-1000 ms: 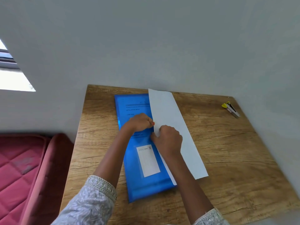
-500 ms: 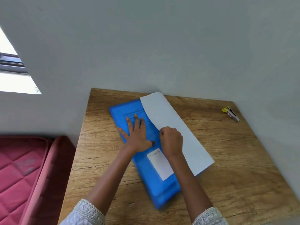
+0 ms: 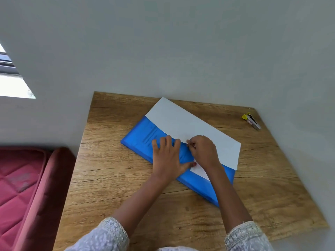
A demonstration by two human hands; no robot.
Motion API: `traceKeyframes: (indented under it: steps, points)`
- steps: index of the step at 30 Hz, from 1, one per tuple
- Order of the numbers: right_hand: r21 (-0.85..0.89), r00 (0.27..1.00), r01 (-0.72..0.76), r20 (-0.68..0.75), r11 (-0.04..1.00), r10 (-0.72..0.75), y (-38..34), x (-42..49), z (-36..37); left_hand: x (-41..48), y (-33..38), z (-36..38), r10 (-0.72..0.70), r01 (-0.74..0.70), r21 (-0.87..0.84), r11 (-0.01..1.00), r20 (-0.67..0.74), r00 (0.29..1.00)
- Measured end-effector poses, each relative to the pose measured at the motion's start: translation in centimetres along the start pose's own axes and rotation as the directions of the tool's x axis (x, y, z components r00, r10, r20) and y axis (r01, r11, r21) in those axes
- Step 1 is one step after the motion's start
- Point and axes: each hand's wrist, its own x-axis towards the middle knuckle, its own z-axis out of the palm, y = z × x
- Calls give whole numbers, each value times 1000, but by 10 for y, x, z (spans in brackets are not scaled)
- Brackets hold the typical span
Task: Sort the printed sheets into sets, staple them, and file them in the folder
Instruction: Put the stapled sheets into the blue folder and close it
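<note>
Left hand (image 3: 167,156) fingers spread flat on blue folder (image 3: 137,140); right hand (image 3: 203,151) fingers pinch white sheet (image 3: 192,124) edge on tabletop (image 3: 108,178).

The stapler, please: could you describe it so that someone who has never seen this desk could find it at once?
On the wooden table against the grey wall, look to the far right corner. The stapler lies there alone, apart from the blue folder and white sheet; it is small, with a yellow end and a silvery body.
</note>
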Motion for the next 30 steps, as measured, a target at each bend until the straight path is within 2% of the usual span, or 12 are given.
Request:
traceKeyframes:
  steps: [4, 7, 9, 10, 12, 15, 18, 20, 22, 25, 30]
  points:
    - [54, 1000, -2, 24, 999, 1, 3, 0, 0, 10, -7, 10, 68, -81, -89, 993, -140, 988]
    - [25, 999, 7, 44, 1000, -9, 6, 8, -2, 10, -7, 12, 33, -58, -183, 981, -136, 990]
    - [14, 997, 15, 81, 1000, -16, 5, 16, -7, 16, -7, 10, -35, -3, -338, 941, -106, 994]
    - [17, 995, 19, 98, 1000, -20, 4, 19, -10, 20, -8, 4, -83, 58, -464, 884, -33, 996]
    - [24, 993, 24, 115, 999, -27, 4, 21, -14, 34, -13, -10, -153, 226, -673, 704, 168, 974]
    - [67, 992, -4, 124, 998, -5, 6, 22, -16, 50, -18, -23, -171, 447, -780, 438, 416, 893]
    - [125, 990, -39, 138, 991, 21, 7, 19, -11, 49, -17, -22, -263, 543, -832, 116, 501, 824]
    - [155, 991, -65, 126, 986, 45, 7, 15, -6, 50, -16, -20, -326, 537, -844, -17, 512, 795]
    - [197, 993, -90, 97, 976, 72, 6, 11, -3, 54, -14, -15, -354, 521, -853, -31, 497, 792]
    - [190, 997, -73, 38, 979, 67, 7, 6, 6, 57, -10, -14, -326, 497, -867, 12, 467, 822]
    - [104, 998, -60, -20, 993, 63, 6, -2, 21, 63, -3, -9, -317, 453, -874, 174, 386, 866]
